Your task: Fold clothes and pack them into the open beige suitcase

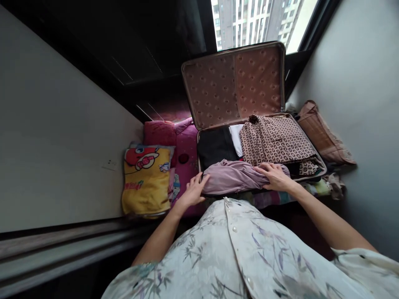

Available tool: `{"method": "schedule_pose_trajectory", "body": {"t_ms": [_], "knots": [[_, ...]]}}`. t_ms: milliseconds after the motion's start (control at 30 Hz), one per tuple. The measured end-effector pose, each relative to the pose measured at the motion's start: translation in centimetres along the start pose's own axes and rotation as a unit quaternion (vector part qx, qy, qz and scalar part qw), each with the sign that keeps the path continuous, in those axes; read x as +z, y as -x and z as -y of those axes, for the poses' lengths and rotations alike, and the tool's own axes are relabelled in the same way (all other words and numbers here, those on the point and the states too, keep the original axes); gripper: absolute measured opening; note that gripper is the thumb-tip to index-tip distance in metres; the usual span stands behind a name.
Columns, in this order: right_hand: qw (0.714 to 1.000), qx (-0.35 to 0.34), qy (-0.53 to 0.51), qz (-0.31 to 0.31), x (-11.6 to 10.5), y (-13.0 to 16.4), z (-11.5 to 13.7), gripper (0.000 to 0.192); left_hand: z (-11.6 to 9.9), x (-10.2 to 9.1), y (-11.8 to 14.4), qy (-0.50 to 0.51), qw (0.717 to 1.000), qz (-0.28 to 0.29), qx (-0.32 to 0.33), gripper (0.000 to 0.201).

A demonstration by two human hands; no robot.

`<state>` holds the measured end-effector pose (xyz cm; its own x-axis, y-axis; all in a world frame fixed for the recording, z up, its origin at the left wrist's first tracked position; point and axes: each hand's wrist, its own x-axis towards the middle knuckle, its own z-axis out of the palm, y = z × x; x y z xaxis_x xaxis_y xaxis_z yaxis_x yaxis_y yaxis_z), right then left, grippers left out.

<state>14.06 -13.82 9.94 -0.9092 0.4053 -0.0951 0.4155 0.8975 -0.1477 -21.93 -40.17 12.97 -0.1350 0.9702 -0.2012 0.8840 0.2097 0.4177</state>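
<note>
An open suitcase (321, 166) lies in front of me with its patterned lid (233, 85) standing up at the back. Along its near edge is a bunched mauve garment (232, 176). My left hand (195, 189) touches the garment's left end, fingers apart. On its right part rests my right hand (274, 175), fingers spread over the cloth. Behind the garment, inside the case, are folded black clothing (215, 145), a white piece (237, 139) and a beige patterned garment (277, 141). What lies beneath the mauve cloth is hidden.
To the left sits a yellow cartoon-print folded cloth (145, 185), with a magenta cushion (159, 133) behind it. A brown pillow-like bundle (322, 133) leans by the right wall (358, 83). A window (249, 23) is beyond the lid.
</note>
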Motion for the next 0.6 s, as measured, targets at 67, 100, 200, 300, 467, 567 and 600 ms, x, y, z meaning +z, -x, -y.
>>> {"method": "schedule_pose_trajectory", "body": {"t_ms": [67,100,200,300,467,567,600], "knots": [[0.999,-0.02,0.025,-0.031,-0.1,0.3,-0.1,0.089,-1.3,-0.5,-1.0,-0.074,0.996,-0.002,0.048,0.114],[0.998,-0.033,0.034,-0.029,-0.1,0.3,-0.2,0.086,-1.8,-0.4,-1.8,-0.089,0.994,-0.001,0.069,0.113],[0.997,-0.054,0.052,0.018,0.1,-0.1,-0.5,0.072,-2.4,1.0,-4.1,-0.106,0.989,0.018,0.104,0.091],[0.997,-0.024,0.073,0.019,0.5,-0.5,-0.9,0.062,-1.6,3.1,-4.8,-0.084,0.99,0.029,0.111,0.066],[0.998,0.001,0.041,0.038,1.0,-1.0,-1.3,0.055,-0.2,3.7,-3.7,0.002,0.977,0.062,0.205,0.049],[0.997,0.009,0.001,0.071,0.3,-0.7,-0.9,0.055,-0.1,2.6,-3.3,-0.015,0.959,0.12,0.254,0.055],[0.997,0.018,-0.001,0.072,0.0,-0.4,-0.5,0.056,-0.1,2.3,-3.2,-0.022,0.959,0.122,0.254,0.057]]}}
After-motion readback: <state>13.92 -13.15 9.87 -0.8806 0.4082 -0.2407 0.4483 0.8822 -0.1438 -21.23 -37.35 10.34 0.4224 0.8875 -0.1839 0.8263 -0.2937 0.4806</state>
